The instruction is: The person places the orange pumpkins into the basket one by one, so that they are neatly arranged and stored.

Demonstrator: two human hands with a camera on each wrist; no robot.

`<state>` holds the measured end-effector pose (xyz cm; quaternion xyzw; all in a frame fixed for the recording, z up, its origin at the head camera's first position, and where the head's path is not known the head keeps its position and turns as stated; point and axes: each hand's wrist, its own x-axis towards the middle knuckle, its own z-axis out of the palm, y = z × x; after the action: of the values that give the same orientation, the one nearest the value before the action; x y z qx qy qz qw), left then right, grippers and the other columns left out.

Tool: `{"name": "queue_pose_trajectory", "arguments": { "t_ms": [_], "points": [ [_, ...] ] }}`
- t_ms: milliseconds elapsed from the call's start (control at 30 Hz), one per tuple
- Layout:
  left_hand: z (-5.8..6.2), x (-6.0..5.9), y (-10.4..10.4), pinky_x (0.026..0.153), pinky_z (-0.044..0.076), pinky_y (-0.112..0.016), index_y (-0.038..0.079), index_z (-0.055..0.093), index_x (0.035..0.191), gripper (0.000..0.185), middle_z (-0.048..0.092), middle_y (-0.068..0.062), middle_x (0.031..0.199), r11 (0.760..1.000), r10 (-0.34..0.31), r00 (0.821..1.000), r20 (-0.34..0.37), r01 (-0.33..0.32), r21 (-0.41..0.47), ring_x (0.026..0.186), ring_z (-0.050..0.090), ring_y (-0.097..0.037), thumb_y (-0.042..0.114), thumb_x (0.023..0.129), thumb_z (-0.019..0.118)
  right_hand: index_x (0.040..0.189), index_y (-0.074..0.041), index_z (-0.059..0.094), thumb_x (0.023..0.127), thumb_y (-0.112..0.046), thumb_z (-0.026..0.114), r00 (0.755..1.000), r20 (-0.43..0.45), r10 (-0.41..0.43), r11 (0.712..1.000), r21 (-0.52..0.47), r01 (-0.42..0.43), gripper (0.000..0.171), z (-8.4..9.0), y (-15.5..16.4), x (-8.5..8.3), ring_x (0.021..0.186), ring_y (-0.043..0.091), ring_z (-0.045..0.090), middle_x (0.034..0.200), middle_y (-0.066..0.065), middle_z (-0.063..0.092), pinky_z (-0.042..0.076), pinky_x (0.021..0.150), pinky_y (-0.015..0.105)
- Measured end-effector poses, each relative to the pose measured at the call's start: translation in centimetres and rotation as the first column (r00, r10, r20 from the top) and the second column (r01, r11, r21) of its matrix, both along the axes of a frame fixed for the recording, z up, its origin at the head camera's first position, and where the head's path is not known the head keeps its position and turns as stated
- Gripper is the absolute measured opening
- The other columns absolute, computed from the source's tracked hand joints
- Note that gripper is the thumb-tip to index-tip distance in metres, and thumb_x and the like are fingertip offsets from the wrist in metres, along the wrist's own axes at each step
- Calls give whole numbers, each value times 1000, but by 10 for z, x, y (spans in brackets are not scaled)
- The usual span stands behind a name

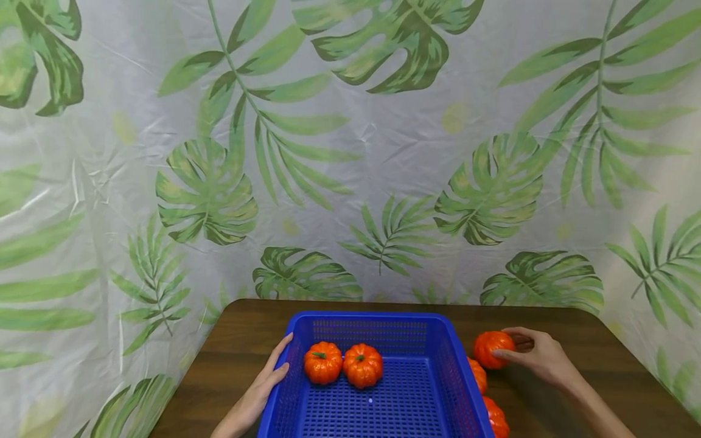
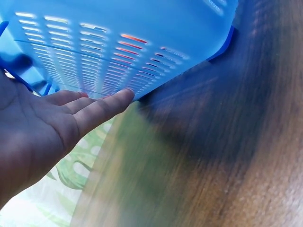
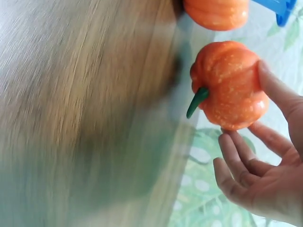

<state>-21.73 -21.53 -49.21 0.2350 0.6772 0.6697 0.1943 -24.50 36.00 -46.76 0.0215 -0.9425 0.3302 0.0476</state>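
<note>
A blue plastic basket [image 1: 372,316] stands on a brown wooden table [image 1: 602,365]. Two small orange pumpkins [image 1: 323,362] [image 1: 362,365] lie inside it near the left wall. My left hand [image 1: 274,374] rests with straight fingers against the outside of the basket's left wall [image 2: 118,38], fingertips [image 2: 118,97] on the plastic. To the right of the basket, my right hand [image 1: 539,356] holds a third orange pumpkin [image 1: 493,348] between thumb and fingers. In the right wrist view its green stem points left and the thumb lies on the pumpkin [image 3: 229,85].
Two more orange pumpkins [image 1: 478,374] [image 1: 495,417] lie on the table against the basket's right wall; one pumpkin [image 3: 218,12] shows in the right wrist view. A leaf-print curtain [image 1: 350,152] closes off the back and sides.
</note>
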Motion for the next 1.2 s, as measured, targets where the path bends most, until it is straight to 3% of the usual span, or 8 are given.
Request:
{"name": "queue_pose_trajectory", "arguments": {
  "t_ms": [267, 467, 667, 967, 1200],
  "points": [
    [1, 0, 0, 104, 51, -37, 21, -12, 166, 61, -7, -25, 171, 1000, -1, 1000, 0, 1, 5, 137, 47, -38, 30, 116, 22, 128, 1, 70, 83, -42, 86, 998, -56, 4, 991, 131, 4, 64, 6, 8, 10, 91, 26, 73, 109, 18, 77, 57, 74, 42],
    [0, -1, -1, 103, 51, -36, 22, -12, 166, 61, -7, -25, 171, 1000, 3, 1000, 3, -3, -4, 137, 47, -39, 30, 116, 22, 126, 0, 72, 81, -41, 88, 996, -89, 21, 983, 183, -4, 64, 2, 6, 13, 87, 23, 70, 104, 13, 77, 55, 71, 40],
    [0, 0, 0, 103, 51, -37, 22, -12, 166, 61, -8, -25, 171, 1000, 6, 1000, 3, -6, -9, 138, 46, -40, 30, 116, 22, 129, -2, 71, 82, -41, 87, 994, -112, 10, 986, 165, 9, 63, -4, 2, 15, 90, 27, 71, 105, 13, 72, 56, 74, 48],
    [1, 0, 0, 103, 51, -36, 21, -11, 166, 61, -8, -25, 171, 1000, 12, 1000, -15, -12, -9, 138, 45, -41, 30, 116, 22, 148, -1, 54, 96, -35, 74, 997, -45, 59, 996, 65, -56, 65, -12, -3, 19, 105, 36, 71, 130, 28, 68, 58, 80, 44],
    [0, -1, 1, 105, 51, -37, 21, -12, 166, 61, -7, -26, 171, 1000, 1, 1000, -4, -1, 3, 139, 47, -38, 29, 116, 21, 145, -2, 58, 93, -39, 77, 997, -69, 39, 993, 110, -31, 67, -11, 1, 22, 103, 34, 70, 127, 25, 70, 57, 78, 47]
  ]
}}
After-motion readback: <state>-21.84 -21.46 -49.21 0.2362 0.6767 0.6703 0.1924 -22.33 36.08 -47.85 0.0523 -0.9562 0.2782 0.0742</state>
